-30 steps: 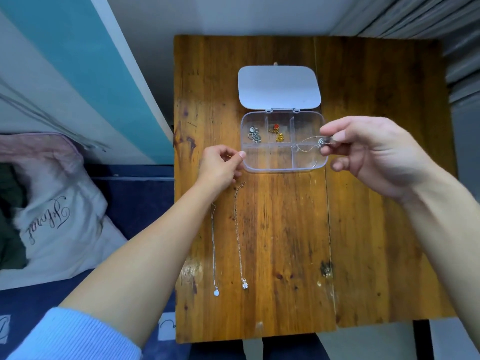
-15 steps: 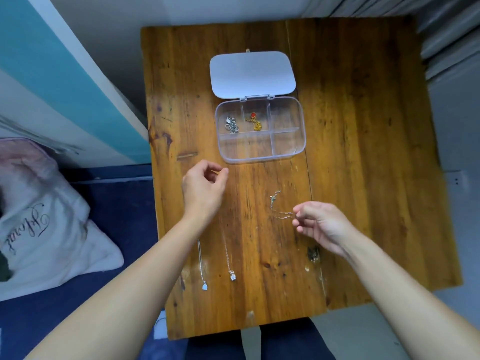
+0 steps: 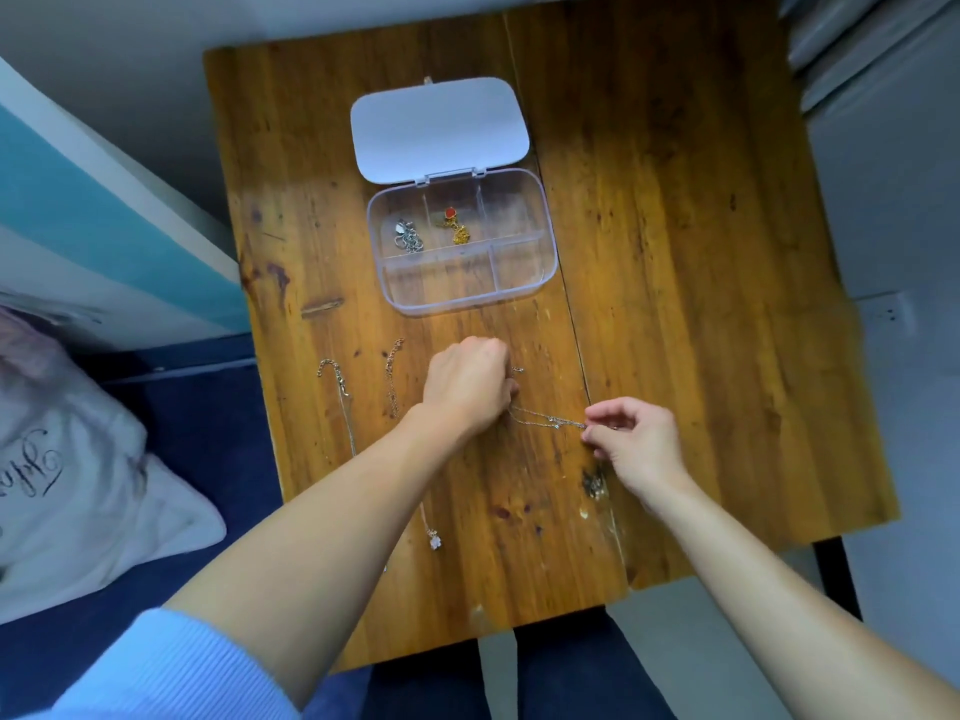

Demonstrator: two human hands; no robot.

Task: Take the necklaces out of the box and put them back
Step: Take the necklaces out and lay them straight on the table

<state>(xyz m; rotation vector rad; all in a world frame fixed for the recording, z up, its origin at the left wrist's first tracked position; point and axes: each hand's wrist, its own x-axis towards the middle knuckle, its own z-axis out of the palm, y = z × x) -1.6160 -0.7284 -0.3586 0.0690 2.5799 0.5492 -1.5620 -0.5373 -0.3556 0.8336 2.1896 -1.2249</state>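
A clear compartment box [image 3: 540, 283] lies open on the wooden table [image 3: 675, 252], its white lid [image 3: 439, 129] folded back. Inside are a silver necklace [image 3: 408, 236] and a gold necklace with a red pendant [image 3: 454, 228]. Two thin silver necklaces lie stretched on the table: one [image 3: 337, 389] at the left, another [image 3: 434, 537] partly under my left forearm. A third thin silver chain [image 3: 545, 419] runs between my hands. My left hand [image 3: 467, 384] pinches one end and my right hand [image 3: 634, 444] pinches the other, just above the tabletop.
A white pillow [image 3: 78, 501] with black script lies on dark blue bedding at the left. A teal and white wall panel [image 3: 78, 210] runs along the table's left side. The table's front edge is close to my body.
My right hand carried the silver chain from the box down toward me. My left hand moved right and took hold of the chain's other end.
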